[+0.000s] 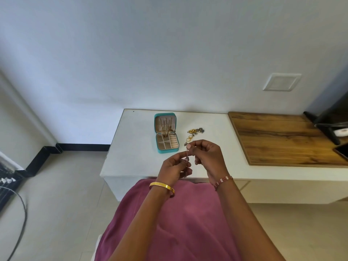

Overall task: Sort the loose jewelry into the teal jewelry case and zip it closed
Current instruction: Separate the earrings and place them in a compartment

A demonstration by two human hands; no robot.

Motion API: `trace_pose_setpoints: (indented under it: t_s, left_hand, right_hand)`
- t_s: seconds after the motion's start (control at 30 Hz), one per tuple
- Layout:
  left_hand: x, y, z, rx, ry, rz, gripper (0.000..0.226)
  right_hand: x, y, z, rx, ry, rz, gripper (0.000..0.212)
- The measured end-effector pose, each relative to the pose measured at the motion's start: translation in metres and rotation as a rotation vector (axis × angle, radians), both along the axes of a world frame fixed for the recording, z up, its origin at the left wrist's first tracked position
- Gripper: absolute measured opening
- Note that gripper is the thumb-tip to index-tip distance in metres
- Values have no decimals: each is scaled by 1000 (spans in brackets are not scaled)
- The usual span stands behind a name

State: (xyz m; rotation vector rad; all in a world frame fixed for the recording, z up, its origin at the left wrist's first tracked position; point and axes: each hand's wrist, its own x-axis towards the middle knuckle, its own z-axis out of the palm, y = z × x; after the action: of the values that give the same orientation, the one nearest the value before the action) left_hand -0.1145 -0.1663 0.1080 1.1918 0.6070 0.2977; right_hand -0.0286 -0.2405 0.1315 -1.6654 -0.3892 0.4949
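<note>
We note a plain white wall [169,53] bearing a square white plate [281,81] at right. A low white table [131,157] stands against it, adjoining a wood-grain top [278,140]. The floor [56,185] is pale tile, edged by a black skirting [84,147]. A dark cable [22,219] crosses it at left. Lighting is soft, even.

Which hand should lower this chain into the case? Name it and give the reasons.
Left, probably. The left hand sits on the teal case's side; the right hand pinches the chain from the far side, nearer the loose pile, and would have to cross.
</note>
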Motion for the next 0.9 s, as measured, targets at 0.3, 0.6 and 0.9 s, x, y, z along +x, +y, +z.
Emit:
trace_pose_setpoints:
  t_s: [0.3, 0.6, 0.9]
  left_hand:
    - [-8, -2, 3, 96, -3, 212, 26]
    - [-6, 5, 4, 499, 111, 369, 23]
    - [-5, 11, 1, 763, 167, 308, 26]
  right_hand:
    - [-2, -8, 2, 12, -16, 7, 8]
    - [-2, -11, -5, -48, -17, 66, 8]
    - [-8, 1, -11, -172, -244, 37, 9]
